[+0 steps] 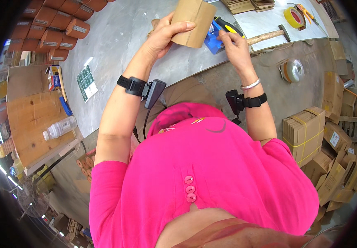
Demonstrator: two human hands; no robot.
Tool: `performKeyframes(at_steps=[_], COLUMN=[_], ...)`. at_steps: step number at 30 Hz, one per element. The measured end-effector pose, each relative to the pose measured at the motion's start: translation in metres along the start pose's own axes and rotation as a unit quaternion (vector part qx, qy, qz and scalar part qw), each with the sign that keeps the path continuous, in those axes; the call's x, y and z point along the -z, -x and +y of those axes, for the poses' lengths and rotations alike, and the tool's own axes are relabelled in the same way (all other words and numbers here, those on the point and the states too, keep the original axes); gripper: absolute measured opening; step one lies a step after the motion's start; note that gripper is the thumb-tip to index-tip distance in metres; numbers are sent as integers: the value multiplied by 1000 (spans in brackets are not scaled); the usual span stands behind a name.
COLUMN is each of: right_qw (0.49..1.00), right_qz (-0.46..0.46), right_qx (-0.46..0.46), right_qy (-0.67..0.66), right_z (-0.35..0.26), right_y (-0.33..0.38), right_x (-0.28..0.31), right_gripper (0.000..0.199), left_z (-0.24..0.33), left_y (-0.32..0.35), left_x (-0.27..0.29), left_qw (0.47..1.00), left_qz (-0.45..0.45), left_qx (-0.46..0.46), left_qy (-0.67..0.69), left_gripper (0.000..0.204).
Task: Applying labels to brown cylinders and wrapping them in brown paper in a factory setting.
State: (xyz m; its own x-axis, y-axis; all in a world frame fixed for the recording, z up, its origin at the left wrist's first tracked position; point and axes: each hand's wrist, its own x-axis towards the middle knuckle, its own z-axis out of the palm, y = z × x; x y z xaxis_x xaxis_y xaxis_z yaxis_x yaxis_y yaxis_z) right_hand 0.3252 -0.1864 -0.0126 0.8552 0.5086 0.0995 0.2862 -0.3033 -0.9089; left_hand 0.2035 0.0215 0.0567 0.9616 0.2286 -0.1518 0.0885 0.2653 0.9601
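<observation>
Nearest, the person's pink top (215, 165) fills the lower middle, and both forearms reach up from it, each wearing a black strap with a small black device; a silver bracelet (250, 85) circles the right wrist. Farther out, the left hand (160, 39) grasps a brown cardboard piece (191, 25), thumb across its face, over the near side of the grey table (122, 45). The right hand (237, 48) has its fingers bent at the edge of a blue tool (214, 43) just right of the cardboard piece; whether it grips the tool I cannot tell. Beside that lies a black-and-yellow handle (230, 28), then a hammer (266, 38) with a wooden shaft. To the left, a green-and-white sticker sheet (87, 84) lies flat on the table. Toward the far side are a yellow tape roll (288, 18), orange-handled scissors (307, 13), flat cardboard pieces (244, 5) and, at upper left, stacked reddish-brown containers (50, 38).
</observation>
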Motion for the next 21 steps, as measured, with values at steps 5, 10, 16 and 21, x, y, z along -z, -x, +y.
performKeyframes(at_steps=[5,10,16,21], right_qw=[999,994,995,962], right_qz=[-17,35,68,4], right_qx=[-26,38,8,-141], right_qy=[-26,-99,-75,-232], right_z=[-5,-20,-31,-24], right_y=[0,2,38,62], right_x=[-5,-10,14,8], right_gripper=[34,25,26,22], left_z=[-3,-6,-13,-12], left_y=[-13,-20,-20,-21], left_x=[0,6,8,8], left_qw=[998,992,992,993], left_qz=[-29,-40,-16,-16], left_qx=[13,-10,11,10], left_qy=[-48,-121,-123,-120], left_gripper=[75,80,76,76])
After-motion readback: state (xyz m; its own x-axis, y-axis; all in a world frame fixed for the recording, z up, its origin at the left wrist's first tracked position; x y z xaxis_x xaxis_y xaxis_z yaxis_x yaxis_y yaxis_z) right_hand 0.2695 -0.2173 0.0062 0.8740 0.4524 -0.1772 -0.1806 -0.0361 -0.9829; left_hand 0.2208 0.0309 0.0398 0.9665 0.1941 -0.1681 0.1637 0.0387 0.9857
